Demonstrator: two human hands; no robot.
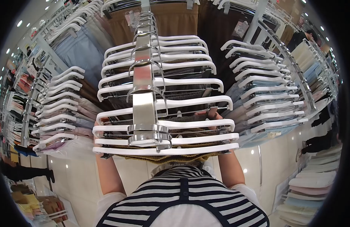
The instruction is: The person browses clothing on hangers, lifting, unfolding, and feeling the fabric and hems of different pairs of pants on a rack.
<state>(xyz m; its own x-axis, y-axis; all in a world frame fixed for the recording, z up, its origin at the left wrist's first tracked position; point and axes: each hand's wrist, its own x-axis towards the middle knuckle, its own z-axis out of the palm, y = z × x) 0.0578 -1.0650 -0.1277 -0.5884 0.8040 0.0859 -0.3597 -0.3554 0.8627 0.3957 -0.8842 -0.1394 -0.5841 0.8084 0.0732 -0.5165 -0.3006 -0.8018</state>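
White clip hangers [194,102] hang in a row on a metal rail [144,108] in front of me, with dark and mustard-coloured garments [167,159] clipped below. My right hand [219,118] reaches up behind the nearest hangers. Its fingers are closed at the metal clip [212,112] at the right end of a hanger, beside a dark ribbed garment [197,117]. My left hand [97,123] is at the left ends of the near hangers, mostly hidden by them, so its grip does not show. Both forearms pass under the closest hangers.
More white hangers with pale garments hang on the left [59,117] and right [273,102]. Brown trousers [167,20] hang behind. Folded garments [311,189] are stacked at lower right. People in dark clothes [320,142] stand at the sides.
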